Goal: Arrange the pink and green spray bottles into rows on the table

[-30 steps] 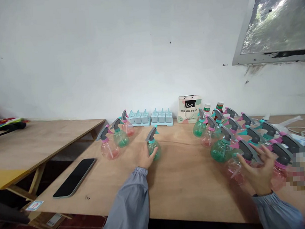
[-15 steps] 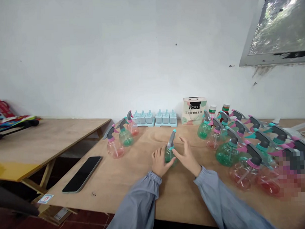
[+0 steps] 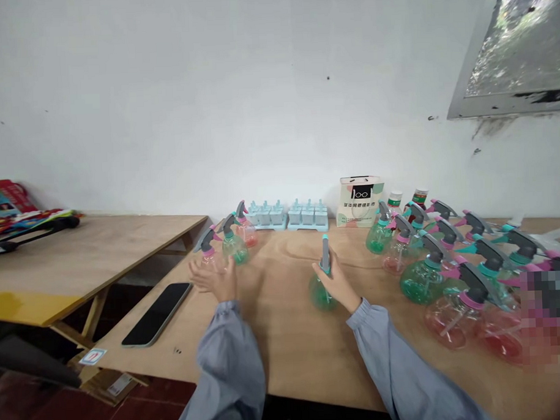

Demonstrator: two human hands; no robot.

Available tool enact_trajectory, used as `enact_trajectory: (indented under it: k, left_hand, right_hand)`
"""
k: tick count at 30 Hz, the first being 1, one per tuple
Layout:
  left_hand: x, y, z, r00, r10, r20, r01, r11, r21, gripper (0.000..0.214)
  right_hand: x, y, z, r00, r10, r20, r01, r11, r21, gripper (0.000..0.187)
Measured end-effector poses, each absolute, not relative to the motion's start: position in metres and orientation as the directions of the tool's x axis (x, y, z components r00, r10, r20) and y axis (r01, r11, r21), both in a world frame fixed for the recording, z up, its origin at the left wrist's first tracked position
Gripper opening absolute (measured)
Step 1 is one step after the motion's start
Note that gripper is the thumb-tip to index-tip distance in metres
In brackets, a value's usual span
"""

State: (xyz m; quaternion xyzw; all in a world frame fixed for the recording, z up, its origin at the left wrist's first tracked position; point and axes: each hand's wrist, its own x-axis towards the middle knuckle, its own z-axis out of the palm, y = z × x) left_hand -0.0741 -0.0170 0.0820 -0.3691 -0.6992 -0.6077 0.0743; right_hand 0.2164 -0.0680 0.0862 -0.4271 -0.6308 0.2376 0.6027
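1. Where the wooden table (image 3: 303,356) spreads before the person, a green spray bottle (image 3: 320,294) is upright near the middle, round and see-through, its grey head (image 3: 326,257) tipped turquoise.
2. The right hand (image 3: 336,281) is clamped just below that head.
3. The left hand (image 3: 218,281) spreads its fingers before a pink spray bottle (image 3: 209,255); contact I cannot tell.

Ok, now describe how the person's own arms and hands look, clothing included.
The left sleeve and right sleeve match: plain grey-blue, long and loose, softly creased, with no print that I can make out. Both narrow at the wrists into gathered, elastic-looking cuffs with a slightly ruffled edge. The left hand and right hand are ungloved.
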Motion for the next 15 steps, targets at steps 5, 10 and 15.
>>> enact_trajectory:
  k: [5, 10, 15]
  left_hand:
    - [-0.1, -0.008, 0.078, -0.742, 0.542, 0.395, 0.576, 0.213, 0.789, 0.086]
    - [-0.066, -0.02, 0.069, -0.699, 0.618, 0.36, 0.639, 0.315, 0.702, 0.079]
    - [-0.01, -0.032, 0.055, -0.432, 0.752, 0.499, 0.741, -0.021, 0.672, 0.073]
  right_hand:
    - [0.223, -0.067, 0.088, 0.195, 0.826, 0.53, 0.176, 0.502, -0.847, 0.046]
    - [0.233, -0.073, 0.089, 0.234, 0.896, 0.377, -0.064, 0.401, -0.914, 0.047]
    - [0.241, -0.085, 0.097, -0.015, 0.97, 0.242, -0.383, 0.218, -0.897, 0.053]
